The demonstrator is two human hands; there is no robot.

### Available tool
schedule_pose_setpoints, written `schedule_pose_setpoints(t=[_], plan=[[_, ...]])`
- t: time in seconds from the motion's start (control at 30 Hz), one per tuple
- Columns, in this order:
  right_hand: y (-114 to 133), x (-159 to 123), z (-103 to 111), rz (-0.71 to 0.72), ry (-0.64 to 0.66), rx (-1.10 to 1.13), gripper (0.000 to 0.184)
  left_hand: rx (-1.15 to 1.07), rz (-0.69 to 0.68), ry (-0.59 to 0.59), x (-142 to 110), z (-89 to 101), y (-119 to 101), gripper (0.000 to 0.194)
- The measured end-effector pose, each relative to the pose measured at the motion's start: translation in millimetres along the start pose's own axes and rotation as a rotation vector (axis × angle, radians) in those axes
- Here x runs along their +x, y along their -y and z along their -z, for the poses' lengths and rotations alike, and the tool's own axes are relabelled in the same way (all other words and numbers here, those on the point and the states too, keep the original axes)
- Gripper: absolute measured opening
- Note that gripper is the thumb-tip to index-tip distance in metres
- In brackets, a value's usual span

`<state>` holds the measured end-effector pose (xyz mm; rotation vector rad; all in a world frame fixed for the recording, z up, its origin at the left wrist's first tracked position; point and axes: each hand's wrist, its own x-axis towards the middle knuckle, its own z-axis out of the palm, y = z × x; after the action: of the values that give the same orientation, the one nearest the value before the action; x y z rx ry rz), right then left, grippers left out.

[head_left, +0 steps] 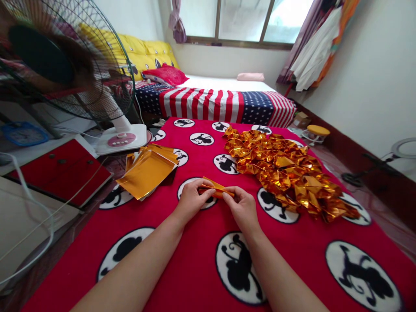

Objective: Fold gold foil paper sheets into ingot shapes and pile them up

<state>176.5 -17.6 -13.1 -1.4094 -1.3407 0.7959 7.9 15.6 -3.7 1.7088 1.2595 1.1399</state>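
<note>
Between my two hands is a narrow folded sheet of gold foil paper point(214, 187), held low over the red patterned cloth point(182, 268). My left hand point(194, 197) pinches its left end with thumb and fingers. The right end is gripped by my right hand point(241, 206), its thumb pressed on the near side. To the left lies a stack of flat gold foil sheets point(147, 171), slightly fanned out. A large heap of folded gold foil pieces point(282, 169) spreads over the cloth on the right.
A running electric fan point(121, 136) stands at the left beside a red-fronted cabinet point(65, 167). Behind the cloth-covered surface is a bed with a stars-and-stripes cover point(208, 104). An orange-topped stool point(317, 130) is on the floor at right.
</note>
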Motion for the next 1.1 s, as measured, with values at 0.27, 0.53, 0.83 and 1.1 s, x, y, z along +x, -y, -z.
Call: schedule_pose_setpoints(t=[0.27,0.53,0.83,1.1], plan=[[3,-1,0,-0.006,-0.008,0.025,0.022,0.007,-0.015,-0.030,0,0.3,1,0.012],[8,-3,-2,-0.020,-0.048,0.148,0.018,-0.086,-0.009,-0.069,-1,-1.4,3,0.016],[12,-2,0,0.146,-0.111,0.221,0.011,-0.077,-0.168,-0.111,0,2.0,0,0.009],[17,-2,-1,0.183,-0.153,0.233,0.011,-0.083,-0.172,-0.156,-3,1.9,-8,0.010]])
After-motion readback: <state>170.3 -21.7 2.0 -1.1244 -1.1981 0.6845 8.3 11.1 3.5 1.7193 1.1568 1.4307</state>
